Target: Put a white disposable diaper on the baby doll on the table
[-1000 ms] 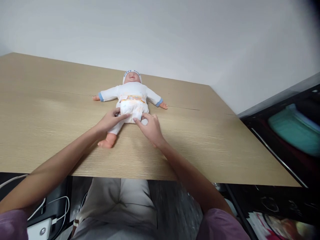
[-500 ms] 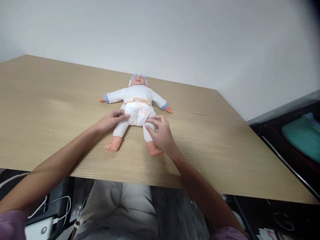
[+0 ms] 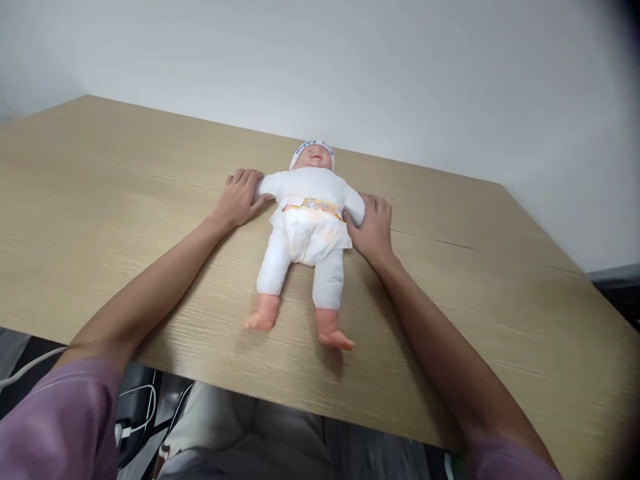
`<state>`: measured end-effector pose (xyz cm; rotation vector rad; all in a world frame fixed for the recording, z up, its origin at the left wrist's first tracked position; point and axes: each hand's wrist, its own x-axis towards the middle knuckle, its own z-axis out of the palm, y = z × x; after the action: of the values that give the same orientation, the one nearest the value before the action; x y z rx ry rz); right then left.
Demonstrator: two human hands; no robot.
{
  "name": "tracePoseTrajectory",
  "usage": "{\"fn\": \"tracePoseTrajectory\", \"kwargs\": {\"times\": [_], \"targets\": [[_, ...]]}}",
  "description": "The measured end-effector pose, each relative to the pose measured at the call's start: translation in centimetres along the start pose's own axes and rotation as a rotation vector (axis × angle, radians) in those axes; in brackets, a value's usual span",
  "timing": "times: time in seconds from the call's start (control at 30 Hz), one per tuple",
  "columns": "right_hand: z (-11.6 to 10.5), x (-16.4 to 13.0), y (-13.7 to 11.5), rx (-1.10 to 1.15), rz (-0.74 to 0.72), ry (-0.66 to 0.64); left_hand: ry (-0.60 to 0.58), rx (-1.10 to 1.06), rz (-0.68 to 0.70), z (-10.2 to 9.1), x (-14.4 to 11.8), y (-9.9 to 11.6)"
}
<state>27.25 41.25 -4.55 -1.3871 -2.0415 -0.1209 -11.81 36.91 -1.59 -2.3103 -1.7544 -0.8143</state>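
Note:
A baby doll (image 3: pixel 307 183) lies face up on the wooden table, its head toward the wall and its feet toward me. It wears a white suit, a white hat with blue lettering, and a white diaper (image 3: pixel 313 237) with an orange patterned waistband. My left hand (image 3: pixel 241 198) is wrapped round the doll's arm on the left, covering the doll's hand. On the other side my right hand (image 3: pixel 371 227) grips the doll's other arm, the thumb on the inner side. Both of the doll's bare feet show.
The wooden table (image 3: pixel 150 160) runs back to a pale wall (image 3: pixel 350 73). Thin seams cross its top. Below its front edge are my legs, a dark bag-like shape and a white cable (image 3: pixel 33 365).
Both my hands have left the diaper's leg area and moved up to the doll's arms, closing round them. The doll appears larger and further right in view.

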Motion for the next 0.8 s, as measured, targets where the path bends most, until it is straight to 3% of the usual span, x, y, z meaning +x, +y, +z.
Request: {"fn": "tracePoseTrajectory", "kwargs": {"times": [0.13,0.27,0.4,0.5,0.63,0.7,0.8], "targets": [[0.6,0.2,0.6,0.027,-0.011,-0.046,-0.034,0.012,-0.046,0.3,0.5,-0.2],[-0.2,0.5,-1.5,0.196,0.147,-0.071,-0.078,0.007,-0.281,-0.7,1.0,2.9],[-1.3,1.3,-4.0,0.628,0.436,-0.131,-0.237,-0.286,-0.586,-4.2,1.3,7.5],[-4.5,0.9,-5.1,0.893,0.467,-0.163,-0.224,-0.476,-0.64,-7.9,-0.5,10.3],[-12.1,-2.5,-6.4,0.931,0.365,-0.19,-0.091,-0.552,-0.558,-12.5,-7.1,14.2],[-16.3,-5.5,-7.3,0.872,0.286,-0.214,-0.055,-0.545,-0.496,-14.3,-12.3,16.5],[-21.4,-11.5,-8.8,0.764,0.14,-0.284,-0.087,-0.565,-0.436,-16.0,-22.1,20.0]]}}
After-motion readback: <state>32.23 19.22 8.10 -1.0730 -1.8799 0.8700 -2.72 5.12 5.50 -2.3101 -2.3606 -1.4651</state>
